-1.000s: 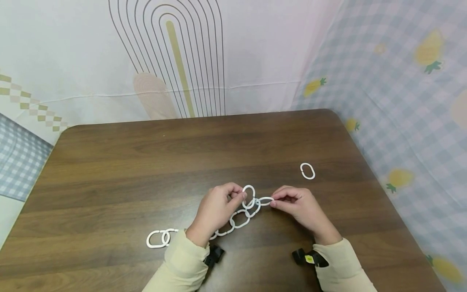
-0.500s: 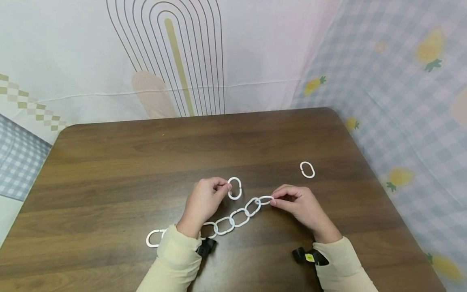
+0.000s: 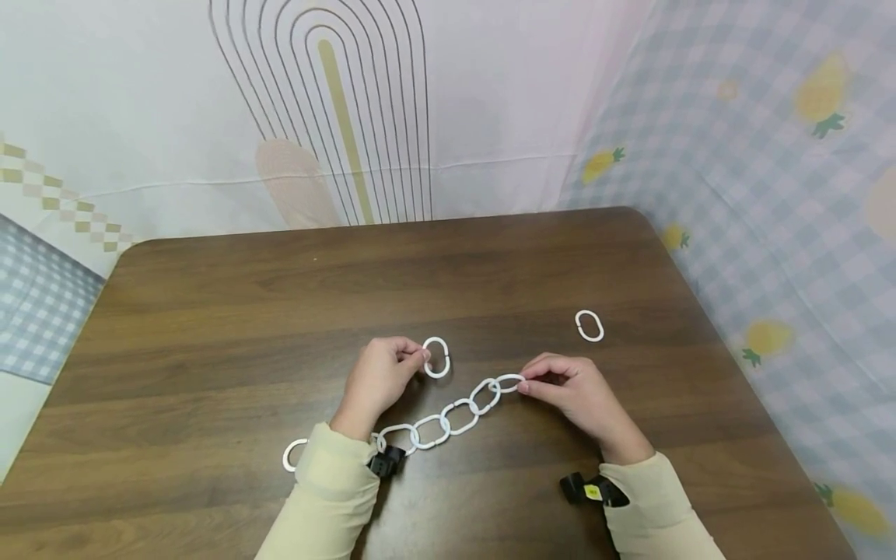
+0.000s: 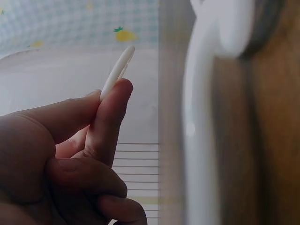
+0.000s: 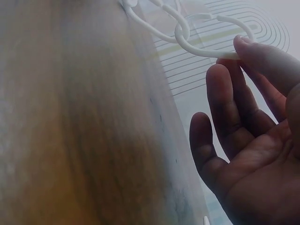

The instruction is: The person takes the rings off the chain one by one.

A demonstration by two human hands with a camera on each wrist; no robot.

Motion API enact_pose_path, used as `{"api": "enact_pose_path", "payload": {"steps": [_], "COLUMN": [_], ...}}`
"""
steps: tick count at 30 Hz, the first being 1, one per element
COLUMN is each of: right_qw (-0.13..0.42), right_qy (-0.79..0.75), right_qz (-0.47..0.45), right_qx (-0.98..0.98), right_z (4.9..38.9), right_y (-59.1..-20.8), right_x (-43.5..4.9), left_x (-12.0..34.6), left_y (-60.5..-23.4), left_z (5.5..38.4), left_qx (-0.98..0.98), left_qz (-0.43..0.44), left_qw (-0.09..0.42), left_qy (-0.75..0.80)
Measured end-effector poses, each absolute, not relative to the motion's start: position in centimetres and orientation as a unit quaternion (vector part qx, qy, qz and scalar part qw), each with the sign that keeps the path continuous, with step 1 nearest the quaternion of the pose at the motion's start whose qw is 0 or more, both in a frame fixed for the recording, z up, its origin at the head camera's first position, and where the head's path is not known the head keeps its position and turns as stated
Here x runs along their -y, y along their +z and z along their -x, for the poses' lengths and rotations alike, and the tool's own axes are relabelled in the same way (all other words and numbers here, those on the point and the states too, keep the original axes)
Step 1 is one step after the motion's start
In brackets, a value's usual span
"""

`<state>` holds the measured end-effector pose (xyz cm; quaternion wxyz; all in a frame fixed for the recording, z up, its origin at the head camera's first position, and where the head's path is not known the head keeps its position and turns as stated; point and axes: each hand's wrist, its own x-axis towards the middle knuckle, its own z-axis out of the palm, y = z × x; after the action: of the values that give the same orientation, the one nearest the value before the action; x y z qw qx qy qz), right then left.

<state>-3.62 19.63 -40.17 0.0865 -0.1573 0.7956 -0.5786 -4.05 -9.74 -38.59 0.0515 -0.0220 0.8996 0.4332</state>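
Note:
My left hand (image 3: 378, 379) pinches a single white oval link (image 3: 446, 367) between thumb and fingers, up and left of a chain. In the left wrist view this link (image 4: 116, 71) appears edge-on at the fingertips. The white plastic chain (image 3: 446, 424) runs diagonally across the table, and its links are joined one through another. At its right end, my right hand (image 3: 584, 398) pinches the last link; the right wrist view shows that end link (image 5: 204, 52) between thumb and fingers, while the other fingers spread loosely. My left wrist and sleeve hide part of the chain.
Another loose white link (image 3: 600, 327) lies beyond my right hand. The chain's far left end (image 3: 287, 455) shows beside the left sleeve. The brown wooden table (image 3: 280, 295) meets a patterned cloth (image 3: 504, 117) at its back edge and another along its right.
The link in my left hand overlapped the chain near its right end a second ago; it has moved left and apart from it. My right hand stays in place.

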Motion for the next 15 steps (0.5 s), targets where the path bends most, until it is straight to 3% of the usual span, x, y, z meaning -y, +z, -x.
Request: {"api": "enact_pose_path", "payload": {"steps": [15], "right_qw": [0.090], "right_qy": [-0.585], "right_qz": [0.167], "right_qx": [-0.789], "right_z": [3.6], "right_y": [-40.3], "right_x": [-19.6], "left_x": [10.9], "left_y": [-38.3], "left_z": [5.7], "left_qx": [-0.916], "left_qz": [0.017], "left_qw": [0.060], "left_qy": [0.395]}}
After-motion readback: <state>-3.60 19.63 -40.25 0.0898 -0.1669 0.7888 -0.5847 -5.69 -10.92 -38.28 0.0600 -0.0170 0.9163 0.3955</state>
